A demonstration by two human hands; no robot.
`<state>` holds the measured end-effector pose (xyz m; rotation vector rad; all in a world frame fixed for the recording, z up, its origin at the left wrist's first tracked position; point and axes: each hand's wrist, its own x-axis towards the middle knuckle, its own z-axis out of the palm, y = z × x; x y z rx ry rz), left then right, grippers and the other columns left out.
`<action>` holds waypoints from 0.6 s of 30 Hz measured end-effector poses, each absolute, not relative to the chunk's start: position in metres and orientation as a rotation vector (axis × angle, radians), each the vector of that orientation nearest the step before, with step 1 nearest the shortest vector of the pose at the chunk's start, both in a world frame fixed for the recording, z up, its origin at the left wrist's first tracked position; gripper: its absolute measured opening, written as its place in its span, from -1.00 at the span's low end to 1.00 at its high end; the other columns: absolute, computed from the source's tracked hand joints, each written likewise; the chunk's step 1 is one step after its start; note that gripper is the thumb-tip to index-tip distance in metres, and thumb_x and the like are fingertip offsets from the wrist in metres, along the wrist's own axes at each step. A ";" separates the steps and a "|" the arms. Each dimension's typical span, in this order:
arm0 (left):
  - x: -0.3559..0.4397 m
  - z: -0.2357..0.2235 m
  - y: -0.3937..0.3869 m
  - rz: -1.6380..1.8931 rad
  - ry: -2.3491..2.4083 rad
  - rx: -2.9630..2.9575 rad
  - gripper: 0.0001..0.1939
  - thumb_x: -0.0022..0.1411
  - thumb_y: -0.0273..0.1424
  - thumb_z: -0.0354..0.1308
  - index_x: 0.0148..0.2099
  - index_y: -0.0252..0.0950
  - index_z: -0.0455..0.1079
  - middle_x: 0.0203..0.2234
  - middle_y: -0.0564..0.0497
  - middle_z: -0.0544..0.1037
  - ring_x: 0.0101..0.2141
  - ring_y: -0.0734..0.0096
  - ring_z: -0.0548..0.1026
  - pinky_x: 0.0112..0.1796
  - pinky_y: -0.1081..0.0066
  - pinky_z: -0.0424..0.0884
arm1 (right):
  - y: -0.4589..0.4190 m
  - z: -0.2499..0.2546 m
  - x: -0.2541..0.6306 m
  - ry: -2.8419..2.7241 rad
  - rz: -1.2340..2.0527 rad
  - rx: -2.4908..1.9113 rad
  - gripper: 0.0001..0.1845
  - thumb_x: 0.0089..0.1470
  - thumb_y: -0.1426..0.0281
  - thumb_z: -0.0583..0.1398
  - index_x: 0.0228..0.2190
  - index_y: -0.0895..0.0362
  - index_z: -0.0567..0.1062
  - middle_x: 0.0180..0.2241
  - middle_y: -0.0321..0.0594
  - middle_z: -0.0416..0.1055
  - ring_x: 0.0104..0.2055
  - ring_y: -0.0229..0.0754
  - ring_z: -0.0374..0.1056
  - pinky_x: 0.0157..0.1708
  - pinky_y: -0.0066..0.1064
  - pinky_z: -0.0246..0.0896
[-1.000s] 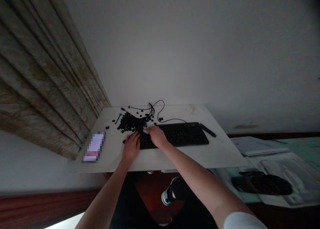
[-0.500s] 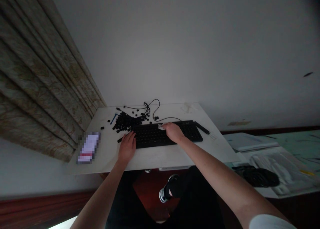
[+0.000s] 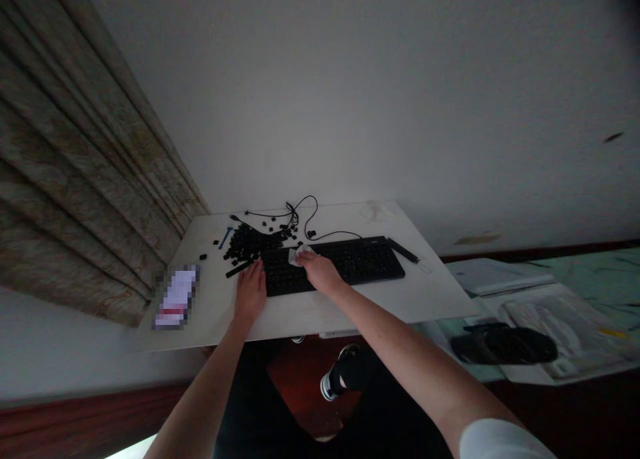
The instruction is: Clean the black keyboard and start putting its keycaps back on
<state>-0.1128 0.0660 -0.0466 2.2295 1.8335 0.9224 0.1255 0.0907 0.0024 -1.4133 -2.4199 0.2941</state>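
Where the white table [image 3: 310, 319] begins at your left, a phone [image 3: 176, 297] lies with its screen lit. Next come a slim blue tool [image 3: 225, 237] and a heap of black keycaps [image 3: 243, 244], with a narrow black strip [image 3: 237, 270] below. Your left hand [image 3: 251, 292] is open, fingers together, at the left end of the black keyboard [image 3: 373, 262], which lies lengthwise across the table. Your right hand [image 3: 319, 272] grips a crumpled white wipe [image 3: 297, 255] against the keyboard, left of its middle. Behind runs a looped black cable [image 3: 317, 212]; a dark bar [image 3: 403, 251] slants at the keyboard's right end.
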 end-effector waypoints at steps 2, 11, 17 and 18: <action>-0.112 -0.048 0.067 0.919 1.830 2.198 -0.55 0.45 -0.36 -0.18 0.27 -0.30 0.29 0.21 -0.18 0.41 0.25 0.16 0.32 0.29 -0.04 0.13 | 0.090 0.005 0.155 -2.401 0.283 -1.489 -0.47 0.13 0.68 0.02 0.04 0.14 0.53 0.16 -0.14 0.41 0.23 -0.12 0.28 0.22 -0.26 0.14; -0.114 -0.047 0.068 0.993 1.748 2.162 -0.58 0.39 -0.47 -0.14 0.19 -0.28 0.37 0.12 -0.14 0.51 0.12 0.18 0.46 0.26 -0.02 0.20 | 0.103 0.017 0.102 -2.338 0.288 -1.424 -0.48 0.13 0.68 0.03 0.03 0.12 0.53 0.08 -0.15 0.48 0.14 -0.16 0.35 0.16 -0.33 0.19; -0.116 -0.045 0.065 0.938 1.749 2.223 -0.60 0.39 -0.44 -0.12 0.16 -0.30 0.40 0.09 -0.17 0.52 0.11 0.16 0.47 0.24 -0.02 0.23 | 0.104 0.013 0.041 -2.532 0.244 -1.265 -0.64 0.20 0.59 0.08 -0.07 0.17 0.58 0.04 -0.08 0.50 0.11 -0.06 0.35 0.13 -0.23 0.20; -0.116 -0.044 0.065 0.929 1.748 2.232 -0.60 0.39 -0.44 -0.12 0.17 -0.30 0.39 0.09 -0.18 0.52 0.11 0.16 0.47 0.24 -0.01 0.23 | 0.103 0.012 0.046 -2.540 0.230 -1.280 -0.65 0.20 0.58 0.09 -0.07 0.16 0.58 0.04 -0.08 0.50 0.11 -0.06 0.35 0.13 -0.23 0.19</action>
